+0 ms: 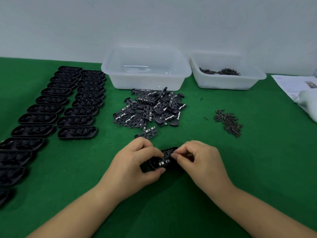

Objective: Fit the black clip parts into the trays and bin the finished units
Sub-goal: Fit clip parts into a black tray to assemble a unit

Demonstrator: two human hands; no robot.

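Note:
A black oval tray [164,160] with a flat clip part lying in it sits on the green table near me. My left hand [137,162] grips its left end with thumb below and fingers above. My right hand [197,160] pinches the tray's right end, and its curled fingers seem to hold small dark pins. A heap of loose black clip parts [151,109] lies behind the hands. Two rows of empty black trays [75,121] run along the left. A clear bin [145,69] stands at the back centre with nothing in it.
A second clear bin [226,73] at the back right holds small dark metal pins. A loose pile of the same pins [229,121] lies on the table to the right. Papers and a white bag [301,93] lie at the far right edge.

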